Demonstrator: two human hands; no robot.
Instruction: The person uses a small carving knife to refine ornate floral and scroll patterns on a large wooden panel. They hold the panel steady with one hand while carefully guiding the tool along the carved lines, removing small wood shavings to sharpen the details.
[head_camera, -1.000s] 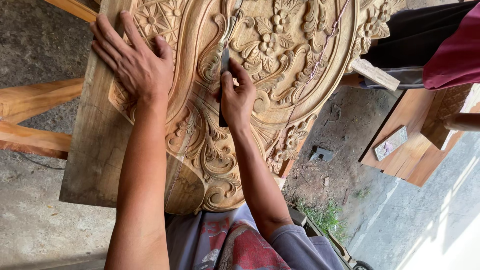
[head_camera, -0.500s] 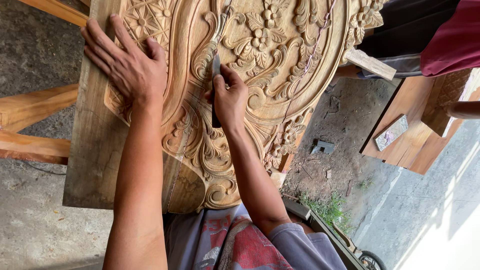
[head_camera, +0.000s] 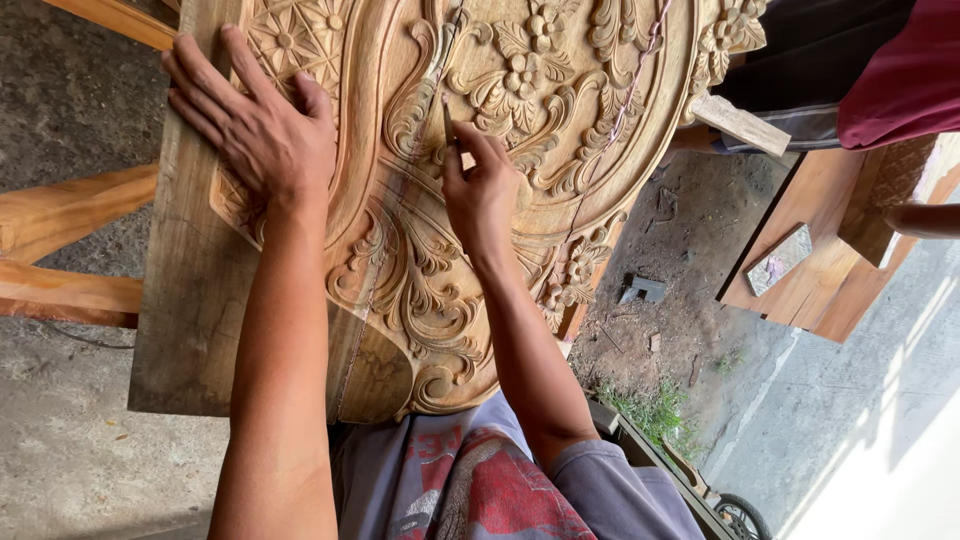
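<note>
**Hands on the carved panel**

The left hand (head_camera: 262, 125) lies flat, fingers spread, on the light-brown carved wooden panel (head_camera: 420, 260) near its left edge. The right hand (head_camera: 480, 185) pinches a thin metal carving tool (head_camera: 449, 125) against the central scrollwork, now higher than before.

1. The left hand (head_camera: 262, 130) lies flat on the carved panel (head_camera: 560, 120), blocking its upper left corner
2. The right hand (head_camera: 480, 185) with a thin tool (head_camera: 449, 122) fills the middle of the scrollwork
3. Both forearms cross the panel's lower half; a narrow strip stays free between them
4. Wooden beams (head_camera: 60, 250) close the left side
5. A small block (head_camera: 740, 122) juts out at the right edge
</note>
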